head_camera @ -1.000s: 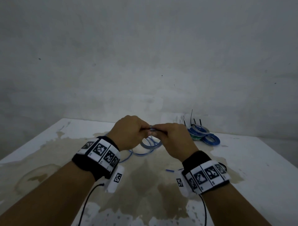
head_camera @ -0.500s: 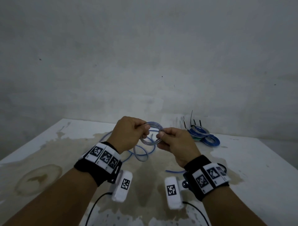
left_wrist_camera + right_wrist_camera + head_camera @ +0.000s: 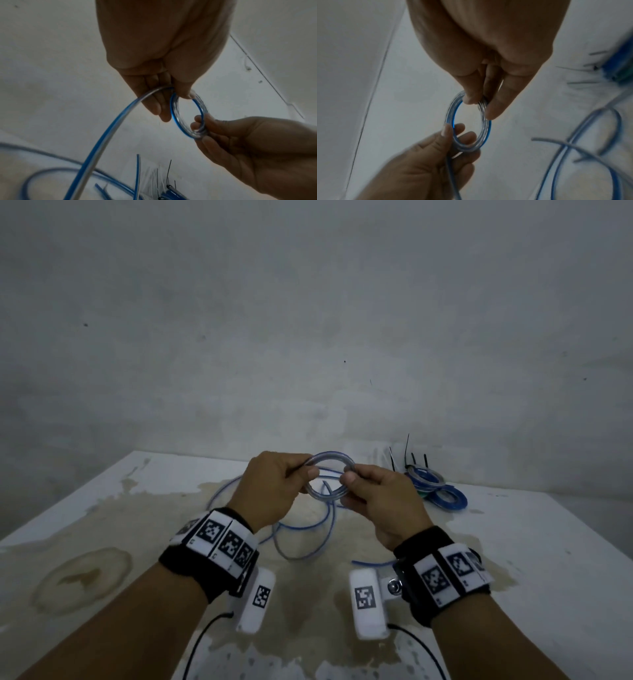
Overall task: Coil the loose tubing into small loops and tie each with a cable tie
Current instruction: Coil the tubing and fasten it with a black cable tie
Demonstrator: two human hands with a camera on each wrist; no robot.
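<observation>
A small coil of clear tubing with a blue stripe [image 3: 329, 464] hangs above the table between both hands. My left hand [image 3: 274, 487] pinches its left side with thumb and fingers, seen close as the coil [image 3: 175, 112]. My right hand [image 3: 380, 494] pinches the right side of the coil [image 3: 485, 129]. The loose tubing [image 3: 305, 529] trails from the left hand down onto the table in wide curves, and the left wrist view shows that tail [image 3: 106, 129]. Black cable ties [image 3: 407, 453] stick up from the tied coils at the back right.
Several finished blue coils [image 3: 442, 491] lie at the back right of the stained white table [image 3: 102, 542], close to the grey wall [image 3: 308, 337]. A short blue tube piece [image 3: 371, 562] lies under the right wrist. Camera cables hang from both wrists.
The hands have drawn apart and the coil has turned from edge-on to face the head camera as an open ring. Both wrists rolled, showing the wrist cameras underneath.
</observation>
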